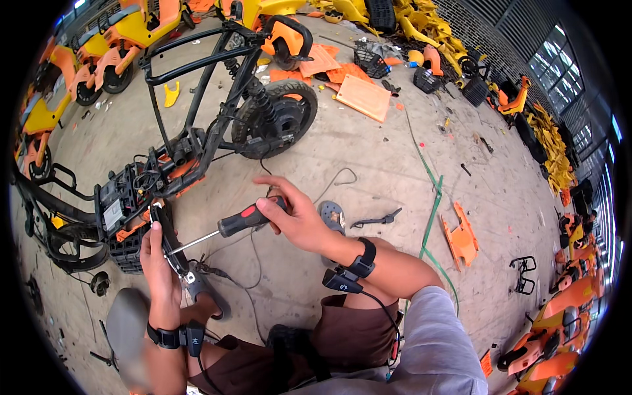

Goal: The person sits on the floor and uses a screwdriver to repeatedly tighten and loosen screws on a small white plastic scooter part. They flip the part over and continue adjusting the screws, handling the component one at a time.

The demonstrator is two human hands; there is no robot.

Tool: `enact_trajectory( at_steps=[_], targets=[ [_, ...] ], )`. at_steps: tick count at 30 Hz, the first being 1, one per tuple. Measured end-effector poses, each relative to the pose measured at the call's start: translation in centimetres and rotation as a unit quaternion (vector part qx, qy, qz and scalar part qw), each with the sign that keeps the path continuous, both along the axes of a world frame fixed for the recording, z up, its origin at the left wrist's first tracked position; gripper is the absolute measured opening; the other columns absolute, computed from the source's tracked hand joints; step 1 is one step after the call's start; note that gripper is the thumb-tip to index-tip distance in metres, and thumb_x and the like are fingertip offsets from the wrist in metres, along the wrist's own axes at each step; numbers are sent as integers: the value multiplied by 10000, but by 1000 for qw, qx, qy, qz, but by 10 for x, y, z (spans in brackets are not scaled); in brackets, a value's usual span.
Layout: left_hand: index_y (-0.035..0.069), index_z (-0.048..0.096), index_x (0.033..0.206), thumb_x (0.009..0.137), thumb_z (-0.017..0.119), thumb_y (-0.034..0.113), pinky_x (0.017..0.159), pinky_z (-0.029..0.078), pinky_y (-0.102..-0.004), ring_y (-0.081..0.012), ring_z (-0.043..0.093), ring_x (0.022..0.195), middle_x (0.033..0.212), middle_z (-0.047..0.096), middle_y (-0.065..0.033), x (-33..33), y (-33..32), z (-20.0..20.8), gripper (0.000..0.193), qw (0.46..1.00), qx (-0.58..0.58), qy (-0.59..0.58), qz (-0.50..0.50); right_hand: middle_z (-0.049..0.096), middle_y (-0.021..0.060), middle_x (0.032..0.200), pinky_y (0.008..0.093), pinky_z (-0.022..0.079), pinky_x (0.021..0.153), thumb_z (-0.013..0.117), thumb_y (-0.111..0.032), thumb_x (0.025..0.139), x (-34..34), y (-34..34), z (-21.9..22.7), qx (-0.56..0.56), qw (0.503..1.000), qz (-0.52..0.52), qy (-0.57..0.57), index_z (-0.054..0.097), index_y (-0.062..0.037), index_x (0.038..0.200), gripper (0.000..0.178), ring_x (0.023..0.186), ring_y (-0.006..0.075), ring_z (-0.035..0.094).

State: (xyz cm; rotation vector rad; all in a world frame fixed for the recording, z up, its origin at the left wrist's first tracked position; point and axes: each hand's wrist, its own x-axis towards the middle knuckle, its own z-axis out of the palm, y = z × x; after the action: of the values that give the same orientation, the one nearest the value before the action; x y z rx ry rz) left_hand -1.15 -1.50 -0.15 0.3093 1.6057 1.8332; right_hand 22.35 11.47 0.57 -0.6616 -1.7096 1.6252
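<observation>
My right hand (293,217) grips a screwdriver (230,227) with a black and red handle, its shaft pointing left toward a long black part (170,245). My left hand (158,263) holds that black part upright beside the stripped black frame (197,138) of a small electric bike. The screwdriver tip meets the part just right of my left thumb. Both wrists wear black bands with small devices.
The bike frame's rear wheel (276,118) stands behind my hands, with loose wires and a battery box (122,207) at its middle. Orange panels (363,97), a green hose (431,210), a black bracket (378,218) and orange and yellow bikes lie around the concrete floor.
</observation>
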Motion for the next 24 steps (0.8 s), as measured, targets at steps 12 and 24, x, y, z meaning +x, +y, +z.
enact_trajectory(
  at_steps=[12,24],
  targets=[
    [10,602,1086,934,664,332,719,464,-239,-107,586,808,921,640,-57,-22,-9,-20,362,998,12,54,-17,567,14,906,223,437,566,609,-225,955,-10,-1,-9,49,998,19,-24,494,-96,1319,403,690,69,510],
    [-48,560,1135,897,719,294,799,474,-243,-113,611,896,965,665,-87,-18,-6,-16,446,997,31,66,-24,609,33,790,233,452,519,514,-247,973,-14,-8,-6,-9,1000,-2,-28,469,-46,1336,418,640,105,558]
  ],
)
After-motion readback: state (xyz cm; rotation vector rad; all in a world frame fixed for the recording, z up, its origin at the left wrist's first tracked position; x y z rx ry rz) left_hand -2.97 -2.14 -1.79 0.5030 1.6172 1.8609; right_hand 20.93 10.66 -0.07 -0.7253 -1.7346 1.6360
